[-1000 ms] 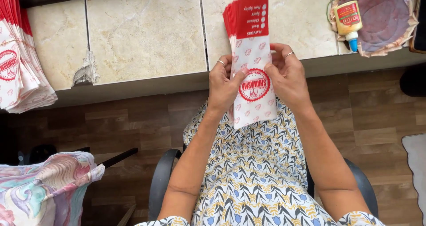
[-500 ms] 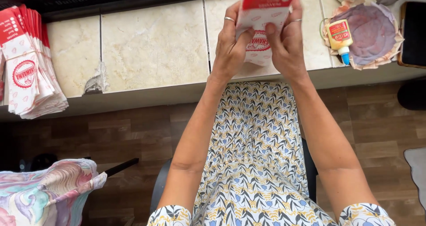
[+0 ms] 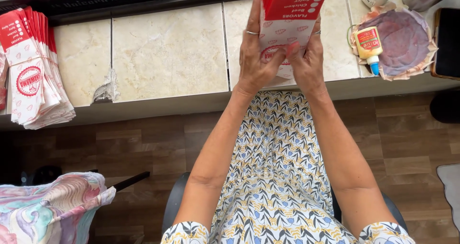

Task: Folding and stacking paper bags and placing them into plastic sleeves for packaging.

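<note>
A red-and-white paper bag (image 3: 293, 18) was held over the far edge of the tiled counter (image 3: 167, 57); the left hand (image 3: 256, 57) and right hand (image 3: 306, 62) were closed on its lower part; it was apparently being pressed flat; a firm, even crease seemed called for.

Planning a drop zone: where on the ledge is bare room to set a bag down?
Free: the tiled ledge between the bag stack at left and the hands holding a bag. Crowded: right end, where the glue bottle lies on a paper-lined dish beside a dark tablet.
</note>
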